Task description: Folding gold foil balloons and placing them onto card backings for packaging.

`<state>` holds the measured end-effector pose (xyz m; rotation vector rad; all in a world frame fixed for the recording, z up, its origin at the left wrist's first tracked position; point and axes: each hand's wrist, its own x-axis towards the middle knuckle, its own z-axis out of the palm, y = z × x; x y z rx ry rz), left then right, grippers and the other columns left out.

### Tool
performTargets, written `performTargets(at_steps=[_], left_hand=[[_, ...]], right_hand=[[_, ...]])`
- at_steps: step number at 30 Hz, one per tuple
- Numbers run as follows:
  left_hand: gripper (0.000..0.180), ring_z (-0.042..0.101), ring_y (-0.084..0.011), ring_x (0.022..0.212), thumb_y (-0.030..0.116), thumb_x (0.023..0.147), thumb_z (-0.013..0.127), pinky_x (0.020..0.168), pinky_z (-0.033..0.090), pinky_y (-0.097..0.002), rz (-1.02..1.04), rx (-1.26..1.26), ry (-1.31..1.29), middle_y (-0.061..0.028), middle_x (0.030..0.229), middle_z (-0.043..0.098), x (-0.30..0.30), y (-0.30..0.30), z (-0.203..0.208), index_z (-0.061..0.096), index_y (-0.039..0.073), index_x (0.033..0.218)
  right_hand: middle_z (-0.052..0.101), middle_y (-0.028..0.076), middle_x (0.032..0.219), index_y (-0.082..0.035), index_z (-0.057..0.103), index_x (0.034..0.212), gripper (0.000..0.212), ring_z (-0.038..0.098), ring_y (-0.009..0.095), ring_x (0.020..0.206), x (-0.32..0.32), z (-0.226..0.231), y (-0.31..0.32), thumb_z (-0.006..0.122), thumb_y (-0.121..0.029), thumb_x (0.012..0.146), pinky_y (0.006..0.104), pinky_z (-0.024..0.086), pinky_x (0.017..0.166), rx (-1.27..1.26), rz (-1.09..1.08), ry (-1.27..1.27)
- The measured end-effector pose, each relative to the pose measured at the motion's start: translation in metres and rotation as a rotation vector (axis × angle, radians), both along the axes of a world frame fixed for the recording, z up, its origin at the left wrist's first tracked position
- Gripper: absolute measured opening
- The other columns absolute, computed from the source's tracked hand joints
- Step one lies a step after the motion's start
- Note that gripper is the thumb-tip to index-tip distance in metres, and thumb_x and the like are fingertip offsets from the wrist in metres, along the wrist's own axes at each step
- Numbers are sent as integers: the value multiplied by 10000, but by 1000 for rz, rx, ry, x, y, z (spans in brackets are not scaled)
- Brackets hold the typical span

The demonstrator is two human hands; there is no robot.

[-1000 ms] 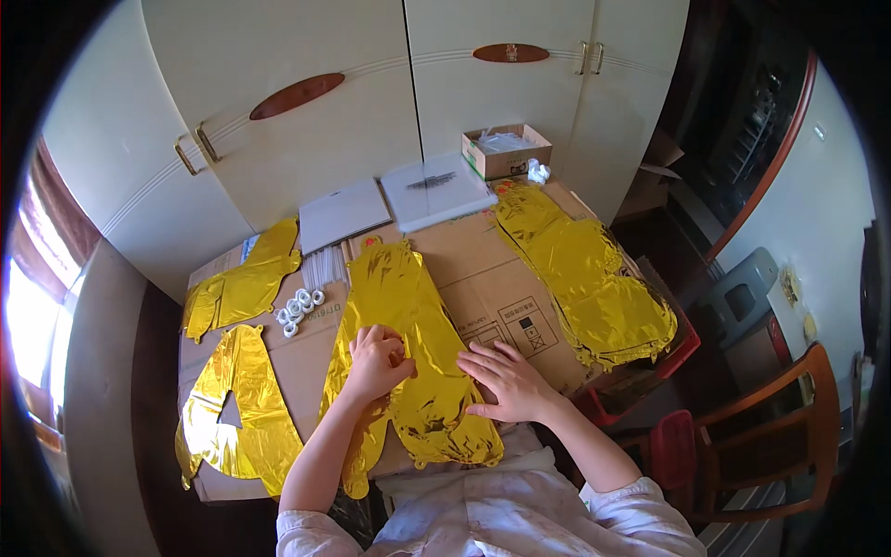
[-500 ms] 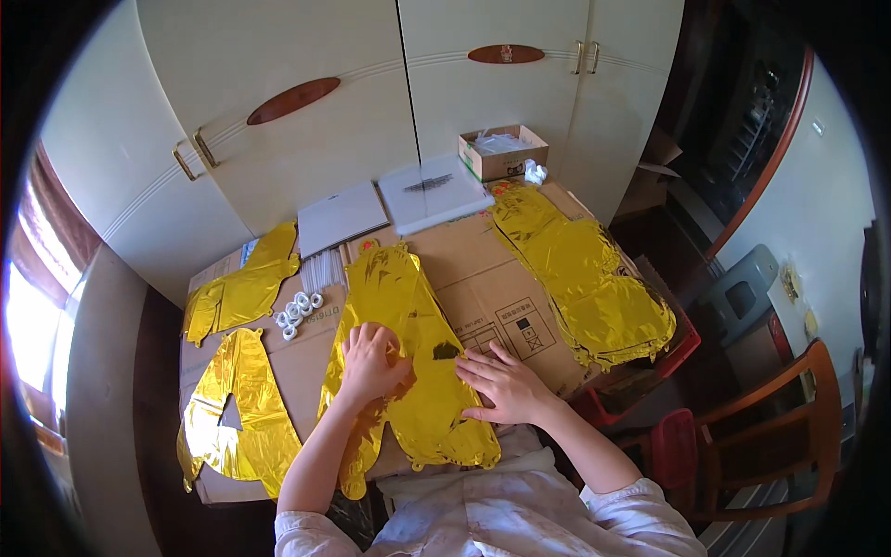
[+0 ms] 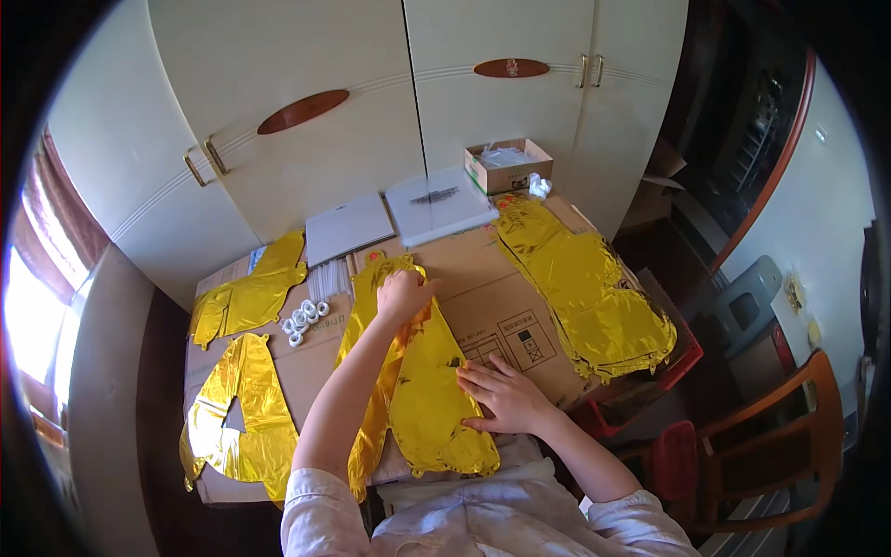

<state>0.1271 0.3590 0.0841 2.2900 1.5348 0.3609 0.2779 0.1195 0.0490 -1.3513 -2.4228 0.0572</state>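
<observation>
A gold foil balloon, flat and uninflated, lies lengthwise before me on cardboard. Near its far end, my left hand is closed on the foil, fingers curled down and tips partly hidden. My right hand rests with fingers stretched out on the balloon's right edge, partly over the cardboard. Left of the balloon's middle, the foil is creased and partly doubled over. To the left lies a gold foil piece with a small opening; beyond it is another gold foil balloon. A larger stack of gold foil lies at right.
Several white rolls sit beside thin white sticks. Behind are a white flat box, a translucent tray and an open carton holding clear plastic. A wooden chair and red crate stand at right.
My left hand has moved away from me, from the balloon's middle to near its far end. The balloon's left side looks narrower and more creased. My right hand stays at the right edge.
</observation>
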Motion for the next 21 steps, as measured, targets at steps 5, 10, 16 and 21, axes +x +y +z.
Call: performTargets(at_steps=[5,10,16,21], left_hand=[[369,637,-298,968,471,733,681,838,481,-426,77,-104,11,-106,948,699,7,22,-12,731,140,885],[307,631,-278,984,410,704,718,867,458,-438,131,-117,-43,-66,938,704,7,34,-27,739,174,898],[268,603,-266,1018,391,710,747,896,424,-457,149,-108,-24,-51,926,701,8,35,-24,739,177,873],[320,571,-254,1051,394,759,725,904,405,-464,99,186,32,-35,1100,649,6,23,-23,694,177,992]], right_hand=[[499,117,1402,10,553,1290,709,420,248,1347,1,0,0,584,-556,866,490,273,1135,2,9,9],[482,122,1419,19,539,1301,690,393,238,1363,0,4,0,529,-545,903,450,244,1156,-31,20,-5],[498,120,1404,21,563,1276,657,406,224,1353,1,0,-2,537,-522,907,433,248,1156,-38,41,29],[518,119,1382,17,578,1261,637,436,223,1329,1,5,-1,573,-501,890,428,271,1149,-31,39,41]])
